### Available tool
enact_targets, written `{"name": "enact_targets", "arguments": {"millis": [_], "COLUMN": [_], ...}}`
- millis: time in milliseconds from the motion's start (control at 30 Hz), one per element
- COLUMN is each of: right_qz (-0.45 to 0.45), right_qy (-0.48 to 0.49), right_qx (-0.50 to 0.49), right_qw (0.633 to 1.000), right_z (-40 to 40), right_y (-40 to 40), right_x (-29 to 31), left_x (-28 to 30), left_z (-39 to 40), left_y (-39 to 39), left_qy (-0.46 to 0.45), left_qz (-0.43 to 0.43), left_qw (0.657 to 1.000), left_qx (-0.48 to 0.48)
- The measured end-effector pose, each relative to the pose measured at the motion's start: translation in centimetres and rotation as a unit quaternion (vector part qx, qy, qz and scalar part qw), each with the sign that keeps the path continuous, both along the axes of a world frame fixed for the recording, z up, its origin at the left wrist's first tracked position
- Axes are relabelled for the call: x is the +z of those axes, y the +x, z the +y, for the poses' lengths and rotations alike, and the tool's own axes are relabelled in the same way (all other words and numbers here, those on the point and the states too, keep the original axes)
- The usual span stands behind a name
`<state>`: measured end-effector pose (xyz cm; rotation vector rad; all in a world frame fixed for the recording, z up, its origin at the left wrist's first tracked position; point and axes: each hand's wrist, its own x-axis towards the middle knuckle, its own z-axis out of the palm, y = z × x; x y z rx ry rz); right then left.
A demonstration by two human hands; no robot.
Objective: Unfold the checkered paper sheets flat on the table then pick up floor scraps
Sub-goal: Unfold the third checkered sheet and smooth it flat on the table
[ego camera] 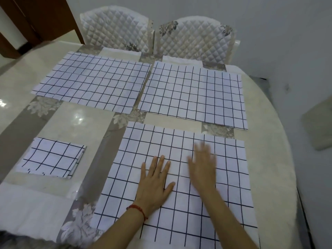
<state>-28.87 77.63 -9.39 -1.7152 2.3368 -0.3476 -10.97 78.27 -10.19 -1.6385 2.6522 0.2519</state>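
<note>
Three white sheets with a dark grid lie unfolded on the table: one at the far left [93,83], one at the far right [194,94], and a near one [230,186] right in front of me. My left hand [154,184] rests palm down on the near sheet with fingers spread. My right hand [203,168] lies flat on the same sheet just to the right and is blurred. A folded checkered sheet [52,157] sits at the near left, apart from both hands.
The table [71,121] has a glossy cover with grey floral bands. Two quilted white chairs [195,40] stand at its far side. A wooden door [45,17] is at the back left. The table's right edge curves near a pale floor.
</note>
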Motion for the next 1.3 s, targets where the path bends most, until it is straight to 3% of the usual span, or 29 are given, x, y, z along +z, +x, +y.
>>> {"name": "enact_targets", "arguments": {"millis": [67,100,333,467,567,667,767,833,900,1033,1100,1200,1233,1300], "right_qz": [0.002,0.015,0.004,0.012,0.032,0.037,0.035,0.028,0.023,0.021,0.023,0.026,0.026,0.034], "right_qy": [0.031,0.039,0.054,0.041,0.033,0.038,0.042,0.034,0.033,0.020,0.023,0.029,0.030,0.034], "right_qx": [0.116,0.111,-0.172,-0.085,-0.083,-0.078,-0.078,-0.083,-0.082,-0.084,-0.084,-0.083,-0.083,-0.081], "right_qw": [0.993,0.993,0.984,0.995,0.996,0.996,0.995,0.996,0.996,0.996,0.996,0.996,0.996,0.996], "right_z": [1.9,2.4,6.4,7.2,7.4,7.4,7.4,7.3,7.3,7.4,7.3,7.4,7.4,7.4], "right_y": [2.3,1.9,-3.4,-0.9,-0.7,-0.9,-1.0,-1.0,-1.0,-0.9,-0.8,-0.8,-0.9,-0.9], "right_x": [-0.7,-0.9,-0.6,-0.6,-0.5,-0.8,-1.1,-1.0,-1.0,-0.9,-0.9,-0.9,-0.9,-0.8], "left_x": [0.0,0.0,0.0,0.6,1.6,2.0,1.0,0.0,-0.8,0.0,0.9,0.6,0.4,-0.4], "left_z": [0.0,0.0,0.0,0.1,0.6,1.9,1.3,-1.3,-3.9,-5.3,-3.8,-1.7,-2.1,-4.2], "left_y": [0.0,0.0,0.0,0.0,-1.4,-5.5,-6.9,-5.1,-2.2,-0.1,-2.8,-7.2,-7.6,-6.3], "left_qy": [0.001,0.001,-0.011,-0.017,-0.034,-0.015,0.020,0.037,0.036,0.060,0.000,0.006,0.029,0.035], "left_qz": [-0.001,0.000,0.002,0.003,0.025,0.046,-0.003,0.008,0.013,0.050,0.056,0.039,0.025,0.024], "left_qw": [1.000,1.000,1.000,1.000,0.999,0.994,0.989,0.996,0.999,0.966,0.986,0.988,0.985,0.996], "left_qx": [0.001,0.000,0.003,0.007,-0.006,-0.096,-0.143,-0.087,0.029,0.248,0.155,-0.146,-0.171,-0.081]}}
